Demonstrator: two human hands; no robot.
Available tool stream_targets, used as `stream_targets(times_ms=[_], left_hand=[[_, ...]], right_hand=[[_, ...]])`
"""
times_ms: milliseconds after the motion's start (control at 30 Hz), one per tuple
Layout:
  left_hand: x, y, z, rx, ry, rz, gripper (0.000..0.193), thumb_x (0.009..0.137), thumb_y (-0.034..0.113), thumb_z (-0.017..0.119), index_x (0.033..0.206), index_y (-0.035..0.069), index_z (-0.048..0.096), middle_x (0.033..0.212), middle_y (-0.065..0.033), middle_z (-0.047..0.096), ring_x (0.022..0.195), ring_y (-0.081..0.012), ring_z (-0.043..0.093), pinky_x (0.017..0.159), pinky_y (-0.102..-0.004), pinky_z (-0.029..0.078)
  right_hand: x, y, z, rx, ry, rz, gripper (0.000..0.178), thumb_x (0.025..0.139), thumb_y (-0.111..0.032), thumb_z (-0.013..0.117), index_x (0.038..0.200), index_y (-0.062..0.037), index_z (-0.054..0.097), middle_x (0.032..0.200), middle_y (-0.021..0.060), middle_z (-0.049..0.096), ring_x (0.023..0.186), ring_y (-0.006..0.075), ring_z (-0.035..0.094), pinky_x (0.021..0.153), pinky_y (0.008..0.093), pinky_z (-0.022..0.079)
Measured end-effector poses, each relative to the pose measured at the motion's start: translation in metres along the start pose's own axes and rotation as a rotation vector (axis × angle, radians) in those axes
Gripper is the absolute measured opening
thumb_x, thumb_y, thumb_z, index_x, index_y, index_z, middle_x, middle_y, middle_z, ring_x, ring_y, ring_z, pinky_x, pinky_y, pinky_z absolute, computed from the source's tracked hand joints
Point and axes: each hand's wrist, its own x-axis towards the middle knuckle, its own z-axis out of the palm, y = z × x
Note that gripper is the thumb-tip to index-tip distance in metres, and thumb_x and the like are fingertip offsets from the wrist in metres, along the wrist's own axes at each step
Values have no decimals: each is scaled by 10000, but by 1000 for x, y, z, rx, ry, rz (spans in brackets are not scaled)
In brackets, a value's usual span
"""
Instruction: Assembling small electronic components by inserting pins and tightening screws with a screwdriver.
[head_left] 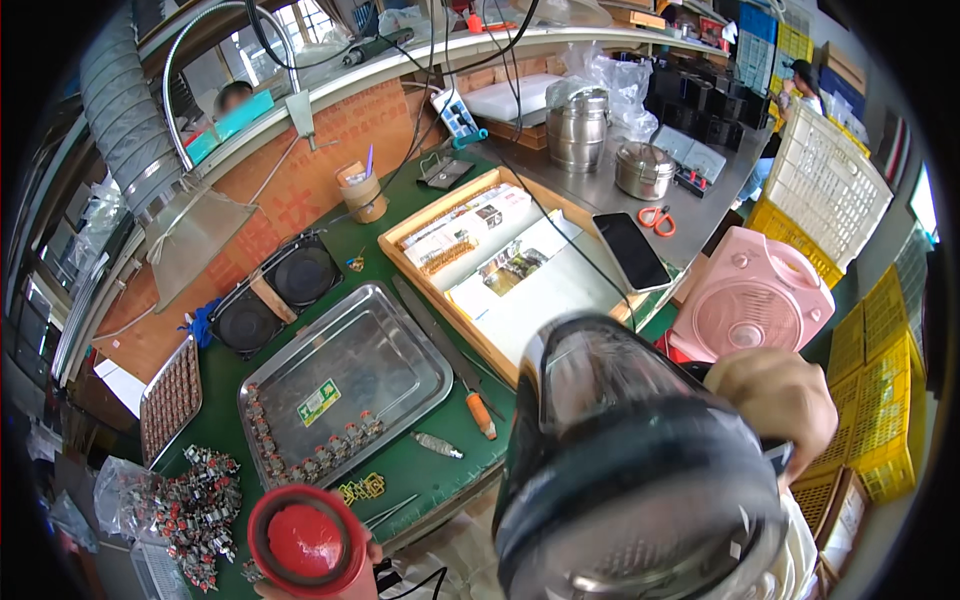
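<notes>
My left hand [372, 556] is at the bottom edge, its fingers wrapped round a red cup-like container [305, 541] with a dark ring around its top. On the right, my right hand [775, 402] is closed round the handle of a large kettle [640, 490] with a dark band and a see-through spout part. Close to the camera, the kettle is tilted and partly blurred, and it hides part of the table. Beyond the red container lies a metal tray [390, 345] with small metal components [318, 458] lined along two of its edges.
A wooden box [487, 338] of papers stands behind the kettle, with a phone [632, 252] on its right edge. A pink fan [750, 295] stands at right. Loose components [195, 510] are heaped at left. An orange-handled tool [480, 415] lies beside the tray.
</notes>
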Motion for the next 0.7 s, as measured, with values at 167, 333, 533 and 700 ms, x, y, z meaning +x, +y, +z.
stream_targets(times_ms=[167,333,533,700], left_hand=[[16,-22,7,-475,-499,159,812,768,663,399,1330,90,271,1340,-123,327,1178,-347,386,939,-453,377],[31,-1,80,501,-763,825,810,557,392,752,1212,21,455,1117,-181,461,954,-321,456,822,-397,363],[12,0,102,759,-699,1022,737,543,411,733,1147,43,523,1077,-180,490,849,-298,462,755,-378,371],[35,-7,108,503,-944,1064,806,500,429,765,1154,36,504,1126,-176,500,934,-302,486,805,-368,342]], right_hand=[[-19,-21,-5,-71,-151,613,386,638,-254,746,780,68,589,656,145,596,532,242,594,475,298,451],[-40,-8,17,15,-208,885,267,716,-159,713,816,54,586,664,118,592,542,191,571,500,261,435],[-48,-17,18,60,-23,1114,252,709,-155,723,807,34,589,665,103,596,558,156,564,522,250,433],[-51,-19,8,62,-63,1051,266,705,-157,729,817,39,587,680,97,602,573,137,565,527,246,432]])
